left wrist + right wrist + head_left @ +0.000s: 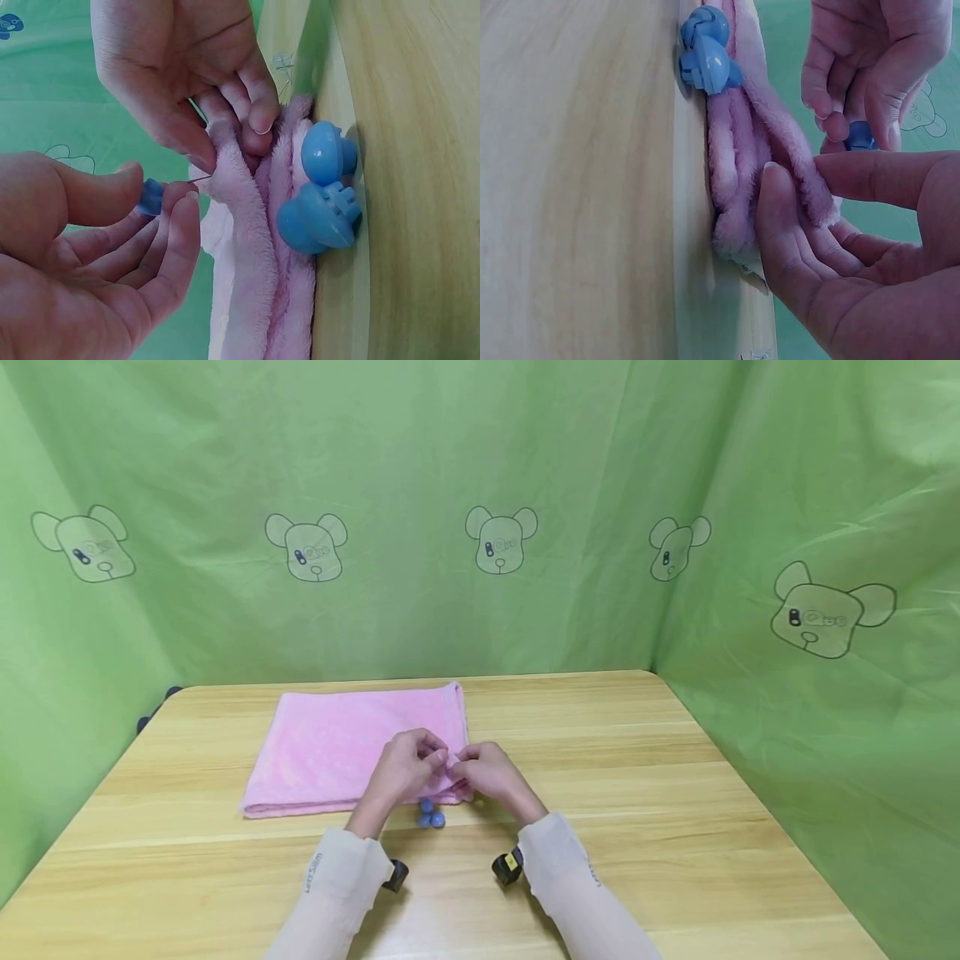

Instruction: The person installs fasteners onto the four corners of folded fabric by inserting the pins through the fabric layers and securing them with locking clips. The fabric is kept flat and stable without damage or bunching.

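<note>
A folded pink fleece blanket (352,735) lies on the table. Between thumb and fingers, my left hand (408,766) pinches a small blue pin base (151,197); its thin metal needle (199,179) reaches to the blanket's edge, and whether the tip is inside the cloth I cannot tell. My right hand (491,770) pinches the top layer of the near right corner, thumb on one side and fingers on the other, as the right wrist view shows. Several rounded blue plastic pieces (319,217) sit close together at the blanket's near edge, just below the left hand.
The wood-grain table (637,810) extends around the blanket. Green curtains (405,460) with bear-head outlines hang behind it and on both sides. A dark object (159,706) shows past the table's far left edge. Black wrist cameras (507,867) are strapped below both hands.
</note>
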The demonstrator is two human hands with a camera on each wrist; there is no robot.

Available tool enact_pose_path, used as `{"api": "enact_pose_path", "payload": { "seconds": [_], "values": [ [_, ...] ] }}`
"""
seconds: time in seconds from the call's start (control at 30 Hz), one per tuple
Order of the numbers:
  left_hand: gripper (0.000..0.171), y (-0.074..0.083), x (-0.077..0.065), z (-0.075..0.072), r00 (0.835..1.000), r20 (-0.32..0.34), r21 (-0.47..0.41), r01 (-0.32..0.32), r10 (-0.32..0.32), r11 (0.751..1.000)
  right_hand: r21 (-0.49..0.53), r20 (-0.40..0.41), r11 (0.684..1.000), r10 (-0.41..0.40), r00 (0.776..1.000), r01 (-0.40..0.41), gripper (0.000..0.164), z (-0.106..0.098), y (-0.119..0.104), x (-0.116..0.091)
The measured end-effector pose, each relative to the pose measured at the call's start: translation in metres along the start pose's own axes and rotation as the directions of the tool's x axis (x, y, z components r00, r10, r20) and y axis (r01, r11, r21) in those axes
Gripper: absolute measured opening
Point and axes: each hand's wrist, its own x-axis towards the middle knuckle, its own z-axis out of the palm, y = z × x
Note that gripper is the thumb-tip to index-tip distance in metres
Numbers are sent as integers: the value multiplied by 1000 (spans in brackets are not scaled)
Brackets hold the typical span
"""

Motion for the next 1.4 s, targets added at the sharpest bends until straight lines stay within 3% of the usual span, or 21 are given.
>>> {"api": "enact_pose_path", "payload": {
  "seconds": [0.37, 0.9, 1.4],
  "values": [
    [8, 1, 0, -1, 999, 31, 3, 26, -26, 1000, -34, -28, 999, -18, 999, 17, 9, 0, -1, -1],
    [6, -4, 1, 2, 1000, 7, 42, -4, 4, 999, -5, -6, 1000, -27, 1000, 27, 8, -1, -1, 0],
    [7, -4, 2, 3, 999, -27, 42, 20, -19, 999, 41, 7, 999, -9, 1000, 9, 8, -1, 0, 0]
  ]
}}
